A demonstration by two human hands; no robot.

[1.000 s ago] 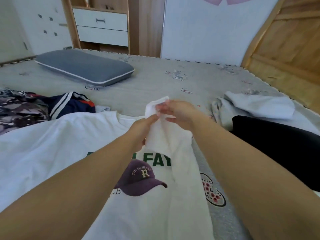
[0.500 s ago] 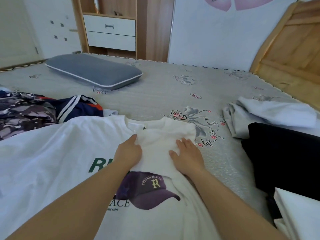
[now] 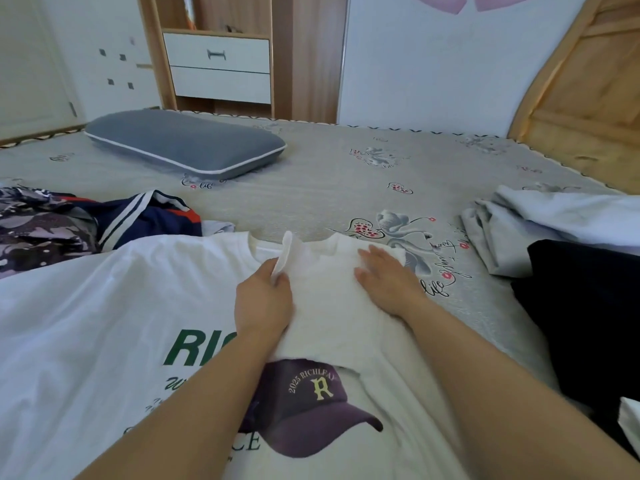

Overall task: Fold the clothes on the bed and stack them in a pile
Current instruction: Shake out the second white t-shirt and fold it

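Head view looks down over a bed (image 3: 311,188) covered in a grey mat with flower prints, and a white T-shirt (image 3: 86,306) lies spread flat across the near half, its collar pointing toward 12 o'clock. The shirt carries green lettering and a purple cap print (image 3: 308,407) near its middle. The sleeve (image 3: 332,306) on the 3 o'clock side is folded in over the chest. The left hand (image 3: 265,303) pinches the edge of that folded sleeve between thumb and fingers just below the collar, and a small flap of white cloth stands up from the pinch. The right hand (image 3: 384,278) lies flat on the folded sleeve toward 1 o'clock, fingers straight and slightly spread, pressing the cloth down and holding nothing. At 9 o'clock, touching the shirt's far shoulder, sits a heap of unfolded clothes: a camouflage-patterned garment (image 3: 38,226) and a navy garment (image 3: 152,216) with white stripes. At 3 o'clock, apart from the shirt, lie a light grey garment (image 3: 554,220) and, nearer, a black garment (image 3: 585,306) partly over it. A grey pillow (image 3: 183,143) rests at 11 o'clock, far up the bed, and a wooden cabinet (image 3: 218,64) with white drawers stands beyond it. A wooden headboard (image 3: 588,98) leans at 2 o'clock.
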